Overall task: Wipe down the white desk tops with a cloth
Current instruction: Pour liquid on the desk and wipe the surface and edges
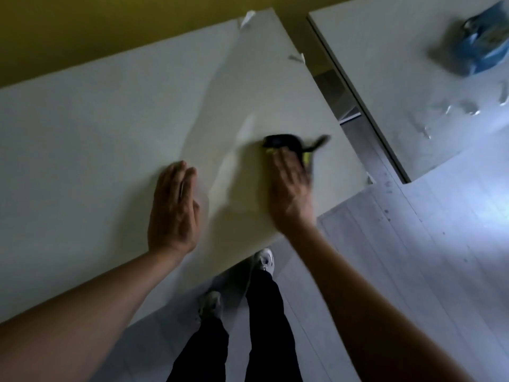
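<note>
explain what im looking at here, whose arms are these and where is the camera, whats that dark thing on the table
There is no machine here: these are a person's two bare arms, filmed by one wide-angle camera worn on their head, looking forward and down. That is why you also see their dark trousers and pale shoes on the floor below.

The big pale surface is a white desk top. The left hand lies flat on it with straight fingers, holding nothing. The right hand presses down on a dark cloth with a yellow-green part showing; it is blurred, which suggests wiping.

To the right, across a gap, is a second desk top with a blurred blue bag-like object and some small pale scraps.
</note>
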Tool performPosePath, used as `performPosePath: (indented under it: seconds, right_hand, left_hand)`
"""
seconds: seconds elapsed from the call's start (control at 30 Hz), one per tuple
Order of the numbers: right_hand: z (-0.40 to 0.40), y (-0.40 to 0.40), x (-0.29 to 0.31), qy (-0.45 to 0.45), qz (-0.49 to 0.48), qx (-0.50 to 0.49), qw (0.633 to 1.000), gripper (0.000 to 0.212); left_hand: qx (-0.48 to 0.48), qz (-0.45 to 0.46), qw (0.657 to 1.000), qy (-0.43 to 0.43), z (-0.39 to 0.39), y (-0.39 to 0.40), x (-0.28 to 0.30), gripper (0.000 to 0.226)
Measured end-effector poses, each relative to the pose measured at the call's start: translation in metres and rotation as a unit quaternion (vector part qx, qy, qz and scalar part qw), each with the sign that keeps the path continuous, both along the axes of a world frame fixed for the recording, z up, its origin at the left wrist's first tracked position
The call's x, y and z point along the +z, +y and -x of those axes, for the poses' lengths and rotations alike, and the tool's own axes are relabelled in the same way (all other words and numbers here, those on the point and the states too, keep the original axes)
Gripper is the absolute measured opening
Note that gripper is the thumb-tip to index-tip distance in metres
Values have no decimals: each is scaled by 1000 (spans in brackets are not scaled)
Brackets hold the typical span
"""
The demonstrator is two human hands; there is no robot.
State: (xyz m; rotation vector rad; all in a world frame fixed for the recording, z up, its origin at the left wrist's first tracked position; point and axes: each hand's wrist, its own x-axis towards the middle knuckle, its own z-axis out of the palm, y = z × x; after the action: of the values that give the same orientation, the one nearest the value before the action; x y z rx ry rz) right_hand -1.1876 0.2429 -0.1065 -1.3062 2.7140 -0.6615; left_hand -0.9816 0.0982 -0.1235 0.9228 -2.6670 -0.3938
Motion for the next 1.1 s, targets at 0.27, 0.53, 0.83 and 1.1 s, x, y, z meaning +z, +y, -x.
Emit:
performPosePath:
  seconds: [0.27,0.53,0.83,1.1]
  right_hand:
    - [80,-84,-8,39,50,236,970,59]
    - [150,-192,-4,26,-38,-43,998,67]
    - [202,-301,-1,80,-10,351,933,60]
    - [219,-347,13,84,-74,319,941,45]
  left_hand:
    - [65,10,998,-18,27,-4,13,46]
    - [85,36,996,-6,154,-69,15,48]
    - [179,50,981,-48,223,-116,9,56]
    - [165,46,984,-47,218,-115,10,56]
